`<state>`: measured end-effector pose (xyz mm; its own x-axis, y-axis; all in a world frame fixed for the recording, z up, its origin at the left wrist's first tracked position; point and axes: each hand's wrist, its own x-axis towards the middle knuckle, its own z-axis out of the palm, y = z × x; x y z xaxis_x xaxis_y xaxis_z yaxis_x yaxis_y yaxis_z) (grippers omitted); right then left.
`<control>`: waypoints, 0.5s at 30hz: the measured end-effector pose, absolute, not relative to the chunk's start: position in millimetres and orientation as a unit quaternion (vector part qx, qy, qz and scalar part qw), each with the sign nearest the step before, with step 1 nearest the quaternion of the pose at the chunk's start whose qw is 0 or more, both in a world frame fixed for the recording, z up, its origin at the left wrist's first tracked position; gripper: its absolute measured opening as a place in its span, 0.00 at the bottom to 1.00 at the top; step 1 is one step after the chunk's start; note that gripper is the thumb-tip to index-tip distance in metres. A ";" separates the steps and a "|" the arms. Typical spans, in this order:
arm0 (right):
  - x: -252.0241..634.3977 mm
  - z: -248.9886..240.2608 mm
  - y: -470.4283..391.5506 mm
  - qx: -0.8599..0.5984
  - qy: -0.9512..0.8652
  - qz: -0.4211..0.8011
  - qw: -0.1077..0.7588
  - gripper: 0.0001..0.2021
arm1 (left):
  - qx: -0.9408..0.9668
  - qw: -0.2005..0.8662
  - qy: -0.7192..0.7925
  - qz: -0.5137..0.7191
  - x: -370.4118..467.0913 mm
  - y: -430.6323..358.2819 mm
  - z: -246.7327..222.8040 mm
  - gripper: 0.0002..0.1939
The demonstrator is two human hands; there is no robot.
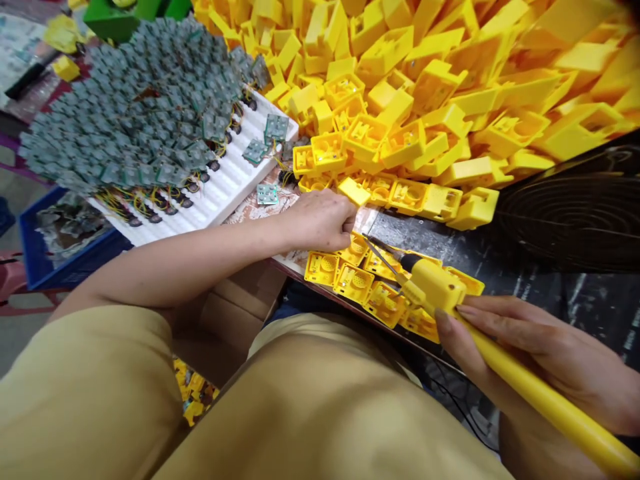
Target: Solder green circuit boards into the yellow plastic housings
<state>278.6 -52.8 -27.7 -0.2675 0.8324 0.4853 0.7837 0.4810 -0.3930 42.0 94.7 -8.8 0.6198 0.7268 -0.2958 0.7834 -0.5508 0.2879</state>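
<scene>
Yellow plastic housings [353, 281] lie open side up in rows along the table's front edge. My left hand [323, 219] is closed at the back of these rows, knuckles up; what its fingers hold, if anything, is hidden. A small yellow block [354, 191] shows just beyond its knuckles. My right hand [520, 347] grips a yellow-handled soldering tool [435, 283] with a black collar. Its thin metal tip points left, over the housings and close to my left fingers.
Yellow housings [385, 53] are heaped at the back. A white foam tray [250, 160] bears many green circuit boards [140, 107] with wires. Loose boards [267, 194] lie beside it. A dark coil [565, 213] is at right, a blue bin [35, 247] at left.
</scene>
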 end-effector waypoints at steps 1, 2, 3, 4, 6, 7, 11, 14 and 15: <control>276.0 -26.6 -52.1 -0.507 -0.794 0.040 0.332 0.11 | 0.878 0.199 0.429 -0.069 40.9 94.2 -9.1 0.09; 273.1 -24.8 -51.2 -0.504 -0.794 0.039 0.337 0.11 | 0.878 0.198 0.431 -0.067 39.7 93.5 -9.3 0.09; 270.2 -22.5 -50.0 -0.503 -0.794 0.038 0.340 0.11 | 0.876 0.197 0.436 -0.064 38.4 92.7 -9.3 0.09; 267.6 -19.9 -48.3 -0.495 -0.796 0.038 0.346 0.10 | 0.874 0.198 0.441 -0.060 37.1 91.9 -9.2 0.09; 264.2 -15.1 -43.3 -0.484 -0.794 0.039 0.364 0.07 | 0.867 0.209 0.449 -0.052 35.1 91.1 -8.8 0.09; 263.5 -13.3 -40.1 -0.468 -0.805 0.038 0.363 0.06 | 0.864 0.217 0.451 -0.049 34.6 91.1 -8.6 0.09; 262.3 -12.3 -30.0 -0.384 -0.860 0.021 0.336 0.05 | 0.868 0.212 0.447 -0.056 36.3 91.8 -7.8 0.10; 257.6 -12.6 -31.8 -0.408 -0.836 0.005 0.368 0.09 | 0.876 0.178 0.442 -0.071 39.0 91.9 -7.2 0.11; 256.4 -11.7 -34.0 -0.413 -0.832 0.010 0.371 0.10 | 0.880 0.169 0.438 -0.075 39.7 91.9 -7.2 0.11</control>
